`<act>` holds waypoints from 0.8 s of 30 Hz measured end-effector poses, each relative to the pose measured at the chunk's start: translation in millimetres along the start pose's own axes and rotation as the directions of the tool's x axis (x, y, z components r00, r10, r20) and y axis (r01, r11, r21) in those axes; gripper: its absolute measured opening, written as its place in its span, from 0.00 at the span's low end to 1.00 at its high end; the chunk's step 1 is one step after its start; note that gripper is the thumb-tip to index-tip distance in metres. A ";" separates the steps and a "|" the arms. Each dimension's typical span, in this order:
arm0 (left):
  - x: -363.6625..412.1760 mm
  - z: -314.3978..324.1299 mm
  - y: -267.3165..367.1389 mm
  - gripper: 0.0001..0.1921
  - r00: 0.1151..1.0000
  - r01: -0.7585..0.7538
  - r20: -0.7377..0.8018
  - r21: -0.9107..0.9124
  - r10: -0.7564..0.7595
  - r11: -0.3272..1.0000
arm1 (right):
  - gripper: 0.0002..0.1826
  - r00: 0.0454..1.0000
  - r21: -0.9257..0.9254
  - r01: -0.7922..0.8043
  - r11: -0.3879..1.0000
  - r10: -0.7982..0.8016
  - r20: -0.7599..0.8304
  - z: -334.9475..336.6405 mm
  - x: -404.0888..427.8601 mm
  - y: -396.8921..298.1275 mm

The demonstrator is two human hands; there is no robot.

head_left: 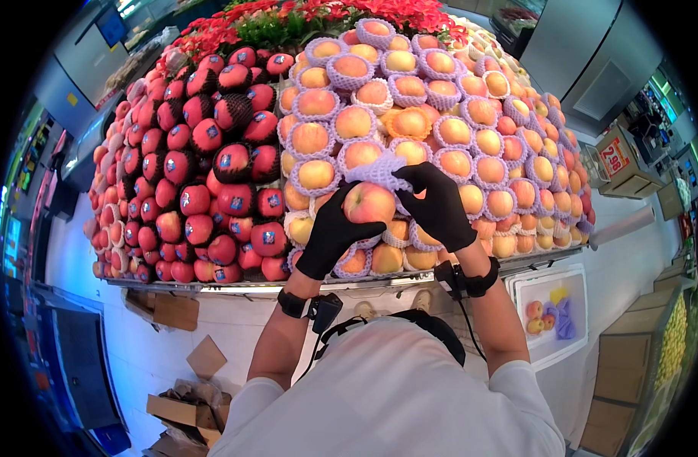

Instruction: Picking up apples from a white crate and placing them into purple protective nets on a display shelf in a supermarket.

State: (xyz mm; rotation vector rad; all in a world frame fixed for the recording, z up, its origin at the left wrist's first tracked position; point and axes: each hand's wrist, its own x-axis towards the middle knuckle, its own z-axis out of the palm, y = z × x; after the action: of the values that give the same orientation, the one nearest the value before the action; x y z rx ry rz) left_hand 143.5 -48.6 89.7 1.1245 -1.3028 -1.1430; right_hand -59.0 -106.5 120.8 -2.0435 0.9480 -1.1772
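Observation:
My left hand (336, 228), in a black glove, holds a bare red-and-yellow apple (369, 203) over the front of a fruit display. My right hand (436, 200), also gloved in black, pinches a purple foam fruit net (377, 170) just above that apple. Behind and beside both hands, rows of similar apples (307, 139) sit mostly in purple foam nets, with one in an orange net (409, 123). Left of them lie dark red apples (235, 159) with small stickers, many in black nets.
Red artificial-looking flowers (349, 12) top the display. A white foam box (577, 308) with a few apples and purple nets stands at the lower right. Opened cardboard boxes (178, 410) lie on the floor at lower left. The display's metal front edge (383, 281) runs before my body.

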 end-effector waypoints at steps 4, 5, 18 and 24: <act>4.6 1.7 -5.8 0.32 0.999 0.012 -0.049 0.016 -0.011 1.000 | 0.16 1.000 -0.009 -0.021 1.000 0.021 -0.016 1.7 -4.6 0.3; 6.4 2.2 -7.1 0.32 0.998 0.013 -0.062 0.021 -0.012 1.000 | 0.17 1.000 0.007 -0.004 1.000 0.004 -0.024 3.8 -5.9 1.4; 23.5 10.0 -14.7 0.25 0.984 0.162 -0.082 0.052 -0.157 0.985 | 0.49 0.980 0.144 -0.192 0.971 0.182 0.076 28.2 -19.8 19.3; 18.7 1.4 -18.2 0.21 0.975 0.202 -0.025 -0.302 -0.219 0.932 | 0.47 0.981 0.108 -0.185 0.977 0.178 0.075 11.9 -16.2 17.2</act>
State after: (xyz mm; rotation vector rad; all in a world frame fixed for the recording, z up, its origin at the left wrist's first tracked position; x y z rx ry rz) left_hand 141.8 -69.1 73.7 1.0792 -0.9406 -1.4027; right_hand -59.0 -101.6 94.9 -1.8508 0.9888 -1.0375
